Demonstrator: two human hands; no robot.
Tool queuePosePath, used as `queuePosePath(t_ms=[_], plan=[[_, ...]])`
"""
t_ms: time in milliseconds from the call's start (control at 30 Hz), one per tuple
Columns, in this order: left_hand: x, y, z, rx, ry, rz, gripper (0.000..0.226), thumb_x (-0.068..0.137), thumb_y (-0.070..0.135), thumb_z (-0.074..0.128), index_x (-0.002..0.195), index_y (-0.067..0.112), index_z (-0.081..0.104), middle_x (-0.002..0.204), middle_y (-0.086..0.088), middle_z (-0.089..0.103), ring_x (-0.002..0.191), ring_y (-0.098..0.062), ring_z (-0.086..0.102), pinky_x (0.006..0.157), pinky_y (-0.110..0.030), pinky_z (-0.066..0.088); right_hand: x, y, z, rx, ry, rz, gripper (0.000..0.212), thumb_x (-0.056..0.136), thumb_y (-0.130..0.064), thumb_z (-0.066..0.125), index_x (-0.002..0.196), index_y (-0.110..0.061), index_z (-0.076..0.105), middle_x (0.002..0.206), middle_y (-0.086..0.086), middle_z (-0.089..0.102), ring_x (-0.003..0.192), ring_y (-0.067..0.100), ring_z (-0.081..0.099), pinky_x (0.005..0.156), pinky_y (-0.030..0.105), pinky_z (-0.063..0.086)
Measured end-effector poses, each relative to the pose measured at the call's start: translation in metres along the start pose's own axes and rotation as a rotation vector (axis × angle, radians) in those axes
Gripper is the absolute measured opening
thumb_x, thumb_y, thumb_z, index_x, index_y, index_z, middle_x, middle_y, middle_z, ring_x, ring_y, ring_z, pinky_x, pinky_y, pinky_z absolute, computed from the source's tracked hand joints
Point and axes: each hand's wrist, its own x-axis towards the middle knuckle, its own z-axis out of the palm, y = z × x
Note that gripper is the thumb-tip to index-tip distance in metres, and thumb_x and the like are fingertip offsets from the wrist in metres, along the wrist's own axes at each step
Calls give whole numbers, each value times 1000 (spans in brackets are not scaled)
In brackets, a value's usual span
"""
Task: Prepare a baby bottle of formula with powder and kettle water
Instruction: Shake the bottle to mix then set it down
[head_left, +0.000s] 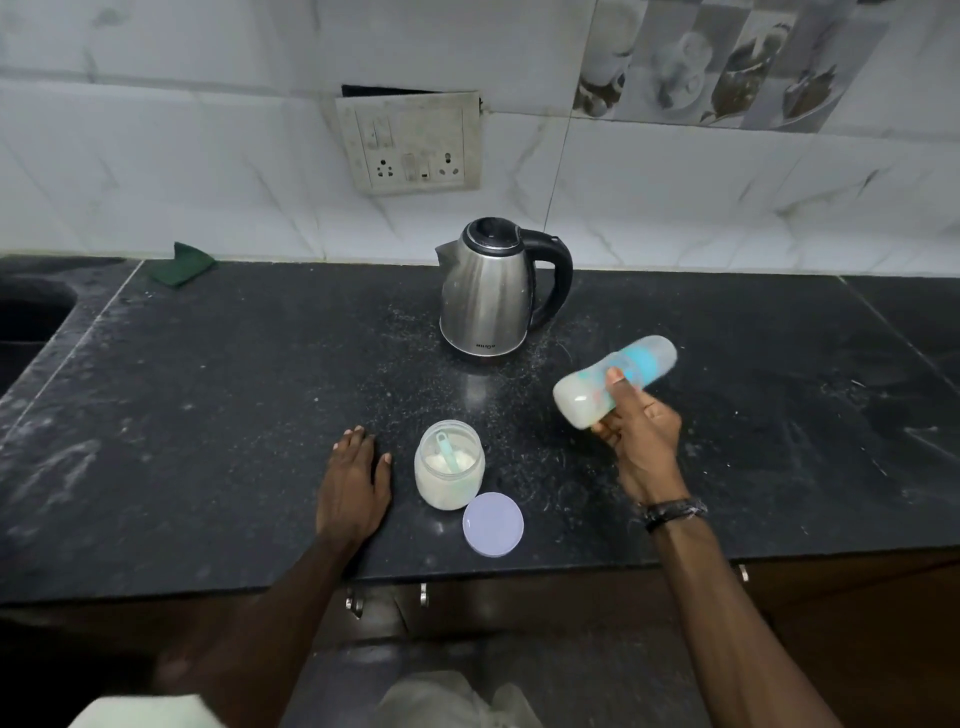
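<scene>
My right hand (641, 431) grips a capped baby bottle (587, 391) with a blue collar, tilted almost flat above the counter, cap end pointing right and away. Milky liquid fills its lower part. The bottle looks blurred. A steel kettle (488, 291) with a black handle stands at the back, lid shut. An open clear jar of white powder (449, 467) with a pale blue scoop (447, 452) inside sits in front. Its round lilac lid (492, 524) lies flat beside it. My left hand (353, 486) rests palm down on the counter, left of the jar.
The black stone counter (234, 415) is dusted with spilled powder around the kettle. A green cloth (182, 264) lies at the back left by the tiled wall. A sink (31, 317) opens at the far left. A switch and socket plate (410, 143) hangs on the wall.
</scene>
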Motion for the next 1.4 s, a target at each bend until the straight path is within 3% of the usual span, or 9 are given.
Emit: queuePosePath(t_ms=[133,267,367,500,600,733,867,1300,1400], plan=[[1,0,-2,6,8,12,40,102,20,55,134,-5,58,148,-26,49,142,-38,42,121,-45,27,-3,7,-1,-228,-183,28,22,87,-11,73,106,1,72,87,6,78,74,15,73,64,25,59],[0,-1,-1,12,-6,9,41,103,22,52,133,-6,58,147,-27,50,141,-39,43,121,-46,28,-1,3,1,-62,-14,4,15,89,-19,71,98,-7,73,92,10,77,73,13,72,62,25,57],[2,-2,-1,5,2,9,49,102,30,44,132,-5,58,147,-27,50,141,-39,44,121,-44,27,-4,5,2,-203,-193,41,21,86,-8,73,105,2,72,93,10,78,74,13,74,63,23,59],[1,-2,1,10,-4,13,40,103,22,53,132,-6,59,147,-27,50,141,-39,43,122,-45,27,-2,5,3,1,0,10,20,89,-18,71,104,-4,71,90,5,78,72,12,72,58,21,57],[2,-3,1,14,4,28,40,103,22,52,131,-5,59,147,-27,50,140,-39,44,121,-47,29,-5,11,2,-159,-139,19,27,82,-6,76,108,1,70,91,6,78,78,15,74,65,25,60],[1,-2,1,19,-10,10,44,104,26,47,132,-6,58,146,-27,50,140,-39,44,121,-47,29,-2,10,-6,-19,-52,52,20,87,-14,72,104,-5,70,90,6,78,74,13,73,62,22,58],[2,-2,0,23,-5,18,41,103,22,54,134,-5,57,148,-26,49,142,-38,42,121,-47,29,-5,11,-6,-260,-228,45,21,80,-1,77,100,-4,72,88,7,78,69,11,73,58,21,57],[4,-4,0,27,-13,14,44,104,25,51,137,-5,56,149,-25,49,143,-37,41,122,-46,28,6,1,-5,-347,-268,36,35,72,-2,85,105,-2,71,89,5,78,76,12,75,65,24,59],[3,-1,1,30,-11,18,43,103,23,54,136,-5,56,148,-25,49,143,-37,42,122,-45,27,9,2,-5,-281,-165,9,28,76,-5,82,102,-5,71,91,5,78,76,11,75,61,22,59]])
